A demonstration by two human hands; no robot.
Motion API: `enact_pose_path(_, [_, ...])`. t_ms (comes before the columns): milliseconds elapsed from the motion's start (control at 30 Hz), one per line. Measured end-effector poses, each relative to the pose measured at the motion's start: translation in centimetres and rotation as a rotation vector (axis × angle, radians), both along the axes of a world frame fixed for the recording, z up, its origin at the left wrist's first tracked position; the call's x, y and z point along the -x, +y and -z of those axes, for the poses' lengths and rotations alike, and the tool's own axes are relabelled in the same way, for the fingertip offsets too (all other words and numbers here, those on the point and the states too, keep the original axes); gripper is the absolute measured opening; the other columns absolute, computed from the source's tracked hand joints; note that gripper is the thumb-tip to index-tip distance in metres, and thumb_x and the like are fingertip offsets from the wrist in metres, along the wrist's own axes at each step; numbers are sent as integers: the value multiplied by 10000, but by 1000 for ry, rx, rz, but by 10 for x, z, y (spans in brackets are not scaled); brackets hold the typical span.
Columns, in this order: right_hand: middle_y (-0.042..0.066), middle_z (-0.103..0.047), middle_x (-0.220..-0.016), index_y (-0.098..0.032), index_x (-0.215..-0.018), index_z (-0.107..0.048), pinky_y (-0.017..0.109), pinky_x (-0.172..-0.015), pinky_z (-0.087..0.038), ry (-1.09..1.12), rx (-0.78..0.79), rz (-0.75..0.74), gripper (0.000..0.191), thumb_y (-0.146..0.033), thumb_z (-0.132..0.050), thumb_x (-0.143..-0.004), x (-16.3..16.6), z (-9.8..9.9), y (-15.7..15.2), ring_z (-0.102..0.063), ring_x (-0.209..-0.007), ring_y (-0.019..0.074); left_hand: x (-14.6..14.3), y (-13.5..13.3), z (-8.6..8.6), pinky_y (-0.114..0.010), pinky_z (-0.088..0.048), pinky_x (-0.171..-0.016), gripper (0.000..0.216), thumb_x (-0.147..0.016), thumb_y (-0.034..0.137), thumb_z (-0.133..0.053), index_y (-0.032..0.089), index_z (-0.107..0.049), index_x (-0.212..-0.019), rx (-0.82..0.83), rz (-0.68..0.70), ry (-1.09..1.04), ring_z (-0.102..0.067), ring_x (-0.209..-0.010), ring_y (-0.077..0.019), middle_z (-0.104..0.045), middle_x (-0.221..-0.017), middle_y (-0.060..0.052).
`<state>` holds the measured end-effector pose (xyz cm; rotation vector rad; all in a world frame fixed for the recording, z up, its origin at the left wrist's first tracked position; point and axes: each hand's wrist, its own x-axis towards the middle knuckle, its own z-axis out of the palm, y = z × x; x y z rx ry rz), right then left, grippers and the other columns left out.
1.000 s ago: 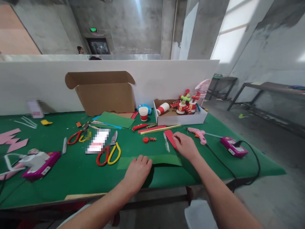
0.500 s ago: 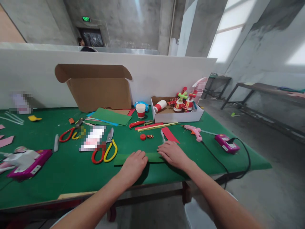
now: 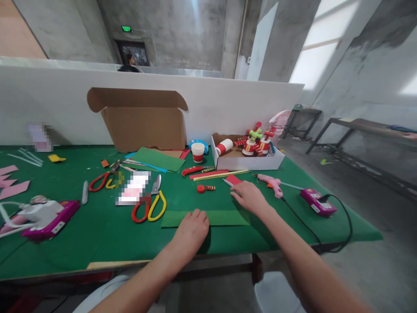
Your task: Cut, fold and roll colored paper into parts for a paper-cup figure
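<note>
A long green paper strip (image 3: 228,218) lies flat along the near part of the green table. My left hand (image 3: 193,226) rests on it left of its middle, fingers together and bent, holding it down. Over the strip's right part, my right hand (image 3: 250,198) is lifted off with its fingers apart and nothing visibly in them. Just beyond those fingertips lie a white pen-like stick (image 3: 227,182) and a red paper piece (image 3: 233,178), partly covered by the hand. Large scissors (image 3: 155,198) with red and yellow handles lie left of the strip.
A pink glue gun (image 3: 272,184) and a purple power block (image 3: 317,202) with a black cable are at right. Farther back stand a white box (image 3: 250,163) of paper crafts, a paper cup (image 3: 197,153) and green sheets (image 3: 159,160). Another person (image 3: 129,65) is beyond the partition.
My right hand has come up off the green strip and moved right, its fingers spreading. My left hand stays on the strip. The view has shifted slightly left.
</note>
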<state>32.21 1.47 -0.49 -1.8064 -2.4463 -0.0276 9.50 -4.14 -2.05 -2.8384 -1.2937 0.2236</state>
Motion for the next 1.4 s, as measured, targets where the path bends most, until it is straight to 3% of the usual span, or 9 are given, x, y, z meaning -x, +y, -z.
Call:
enact_pose_path(133, [93,-686,-1080,-162,-1051,-661,275,-845,-410,-44,-13,-70,297,-215,-385,-958,29,-7,52,-597,-1007,199,-12,-7,2,-383,-458,-751,241,-903,69,-418,119,-629,-1008,-1,-37,-32,-552,-958,-261,-610,-1009,-146])
enact_pose_path(267, [97,-690,-1075,-174,-1032,-671,260,-777,-426,-88,25,-87,243,-255,-468,-926,52,3,99,-618,-975,210,-14,-4,3,-375,-461,-734,217,-908,79,-422,113,-627,-969,7,-7,-36,-554,-939,-254,-612,-966,-137])
enact_pose_path(367, [96,-699,-1040,-192,-991,-687,257,-721,-431,-108,41,-77,238,-340,-524,-902,56,12,116,-626,-953,226,-10,0,2,-367,-460,-734,207,-914,90,-420,114,-620,-963,7,12,-32,-552,-933,-246,-612,-951,-128])
enact_pose_path(567, [82,-703,-1050,-205,-958,-701,245,-706,-405,-87,39,-69,273,-294,-443,-940,50,16,125,-623,-954,207,-6,3,5,-361,-449,-720,188,-912,104,-426,121,-609,-950,-12,55,-69,-543,-921,-244,-605,-950,-123])
enact_pose_path(933, [69,-714,-912,-154,-981,-665,222,-670,-367,-16,46,-104,245,-212,-436,-916,39,-3,131,-610,-790,158,-7,3,-3,-354,-452,-716,184,-912,113,-432,115,-614,-942,6,48,-88,-537,-913,-238,-608,-942,-125])
enact_pose_path(1100, [99,-686,-979,-155,-1060,-595,232,-675,-352,-77,57,-120,237,-165,-397,-929,31,2,128,-601,-838,175,-6,1,-2,-367,-456,-734,193,-914,117,-426,114,-611,-967,6,44,-81,-534,-935,-245,-606,-969,-131])
enact_pose_path(1267, [115,-645,-1048,-154,-971,-617,230,-745,-379,-154,88,-161,149,-187,-490,-899,28,10,123,-591,-947,193,-6,1,-5,-378,-452,-744,210,-919,122,-408,107,-609,-979,23,46,-87,-532,-945,-254,-605,-975,-134])
enact_pose_path(1400, [140,-631,-1037,-139,-954,-626,253,-723,-391,-186,84,-147,211,-169,-421,-917,32,14,122,-603,-907,209,-7,2,-4,-382,-451,-743,220,-921,121,-394,110,-606,-977,21,45,-91,-529,-947,-257,-601,-974,-133])
